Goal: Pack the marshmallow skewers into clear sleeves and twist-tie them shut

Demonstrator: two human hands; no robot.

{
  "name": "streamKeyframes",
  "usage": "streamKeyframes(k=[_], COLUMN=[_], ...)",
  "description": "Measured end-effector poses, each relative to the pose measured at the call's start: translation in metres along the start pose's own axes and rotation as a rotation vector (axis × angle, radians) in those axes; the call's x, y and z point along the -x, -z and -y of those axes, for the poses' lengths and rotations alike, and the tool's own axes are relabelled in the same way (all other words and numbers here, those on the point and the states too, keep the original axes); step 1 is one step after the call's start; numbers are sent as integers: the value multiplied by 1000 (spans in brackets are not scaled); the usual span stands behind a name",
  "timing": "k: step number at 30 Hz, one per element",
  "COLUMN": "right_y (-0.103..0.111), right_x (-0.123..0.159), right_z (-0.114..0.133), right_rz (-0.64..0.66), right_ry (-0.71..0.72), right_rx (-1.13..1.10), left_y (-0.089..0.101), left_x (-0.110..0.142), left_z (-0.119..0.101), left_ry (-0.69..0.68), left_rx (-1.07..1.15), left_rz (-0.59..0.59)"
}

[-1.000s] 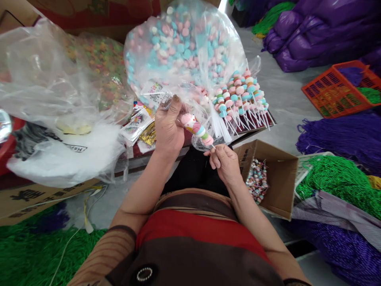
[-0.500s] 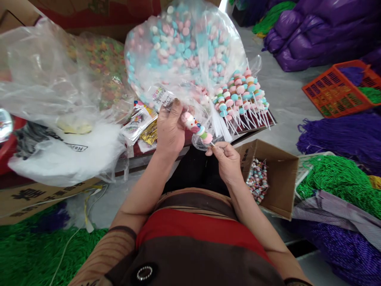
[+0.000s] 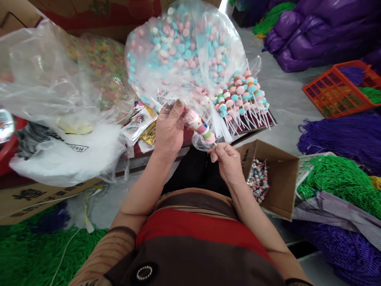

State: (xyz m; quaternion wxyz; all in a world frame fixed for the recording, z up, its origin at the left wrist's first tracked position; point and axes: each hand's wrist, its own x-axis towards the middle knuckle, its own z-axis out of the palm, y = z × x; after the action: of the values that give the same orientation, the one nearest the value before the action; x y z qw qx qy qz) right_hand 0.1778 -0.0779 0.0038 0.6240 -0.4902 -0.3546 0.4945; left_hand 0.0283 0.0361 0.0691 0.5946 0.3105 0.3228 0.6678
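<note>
Pink and green pieces show on the candy skewer point(image 3: 210, 138), which slants between the two hands, partly inside a printed clear wrapper point(image 3: 197, 122); the left hand point(image 3: 170, 129) grips the wrapper around its upper end, and the right hand point(image 3: 228, 159) pinches the skewer's stick between thumb and fingers at the lower end. Just beyond, a big clear bag point(image 3: 181, 47) of pink, blue and white pieces sits beside a cluster of other skewers point(image 3: 242, 95), while flat packets point(image 3: 139, 124) lie near the left hand. Close to the right forearm, an open cardboard box point(image 3: 278, 180) holds a multicoloured heap point(image 3: 258, 180).
</note>
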Motion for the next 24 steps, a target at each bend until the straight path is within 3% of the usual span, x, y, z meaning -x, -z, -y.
streamKeyframes(k=[7,13,19,24], right_y=[6,-1,-5,-9], right_x=[3,0,0,-1], right_z=[-9,-7,-7,-6], right_rz=[76,18,27,39], right_ry=[-29,88,-54,-31], right_rx=[99,82,-18,-52], left_y=[7,5,-3,-13], left_x=[-2,2,15,32], left_z=[6,8,8,9], left_ry=[-3,-11,-35,68], left_rx=[-105,-78,-91,-106], left_rz=[46,116,192,330])
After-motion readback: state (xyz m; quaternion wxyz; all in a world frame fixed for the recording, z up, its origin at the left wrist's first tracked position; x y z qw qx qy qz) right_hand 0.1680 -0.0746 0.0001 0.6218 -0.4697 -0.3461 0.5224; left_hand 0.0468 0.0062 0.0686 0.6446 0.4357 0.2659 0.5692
